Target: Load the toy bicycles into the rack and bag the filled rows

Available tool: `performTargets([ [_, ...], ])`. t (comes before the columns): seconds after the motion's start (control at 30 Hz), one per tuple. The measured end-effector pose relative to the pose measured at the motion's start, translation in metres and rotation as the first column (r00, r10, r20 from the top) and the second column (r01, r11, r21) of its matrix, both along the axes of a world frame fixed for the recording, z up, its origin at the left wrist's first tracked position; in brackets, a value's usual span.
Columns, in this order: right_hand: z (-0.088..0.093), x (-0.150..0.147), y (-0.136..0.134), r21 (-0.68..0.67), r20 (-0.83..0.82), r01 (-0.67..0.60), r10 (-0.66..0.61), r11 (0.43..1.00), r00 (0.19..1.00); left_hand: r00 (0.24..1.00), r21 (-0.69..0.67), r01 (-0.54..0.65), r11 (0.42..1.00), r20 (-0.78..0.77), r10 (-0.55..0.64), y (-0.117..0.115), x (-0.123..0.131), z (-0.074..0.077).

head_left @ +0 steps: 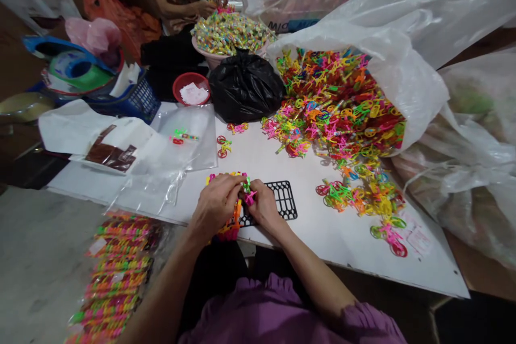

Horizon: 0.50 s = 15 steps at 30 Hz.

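A black plastic grid rack lies near the table's front edge, and its left part carries a packed row of colourful plastic toys. Over that row is my left hand, fingers bent and closed at a green and pink toy bicycle. My right hand pinches the same small toy from the other side, above the rack. Fingertips hide part of the toy and much of the row. To the right lie loose toy bicycles, several tangled together.
A white plastic sack spills toys onto the white table. Behind are a black bag, red basket, blue basket and heaped tub. Packed toys lie lower left. Another person's hands work beyond.
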State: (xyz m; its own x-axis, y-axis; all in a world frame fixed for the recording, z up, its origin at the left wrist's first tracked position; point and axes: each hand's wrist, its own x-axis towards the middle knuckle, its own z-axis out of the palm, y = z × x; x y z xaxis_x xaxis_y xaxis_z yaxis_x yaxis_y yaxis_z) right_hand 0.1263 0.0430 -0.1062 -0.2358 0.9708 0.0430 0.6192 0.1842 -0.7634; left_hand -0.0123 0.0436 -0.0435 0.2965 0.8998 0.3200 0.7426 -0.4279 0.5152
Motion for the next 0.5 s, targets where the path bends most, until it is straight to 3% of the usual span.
performTargets([
  [0.23, 0.004, 0.001, 0.004, -0.002, -0.065, 0.005, -0.005, 1.0, 0.998, 0.999, 0.015, 0.033, 0.999, -0.028, -0.033, -0.002, 0.0, 0.003],
  [0.5, 0.009, 0.005, 0.01, 0.01, 0.133, -0.076, 0.074, 0.997, 0.988, 0.996, -0.032, 0.038, 0.999, -0.082, -0.04, 0.001, 0.006, 0.007],
])
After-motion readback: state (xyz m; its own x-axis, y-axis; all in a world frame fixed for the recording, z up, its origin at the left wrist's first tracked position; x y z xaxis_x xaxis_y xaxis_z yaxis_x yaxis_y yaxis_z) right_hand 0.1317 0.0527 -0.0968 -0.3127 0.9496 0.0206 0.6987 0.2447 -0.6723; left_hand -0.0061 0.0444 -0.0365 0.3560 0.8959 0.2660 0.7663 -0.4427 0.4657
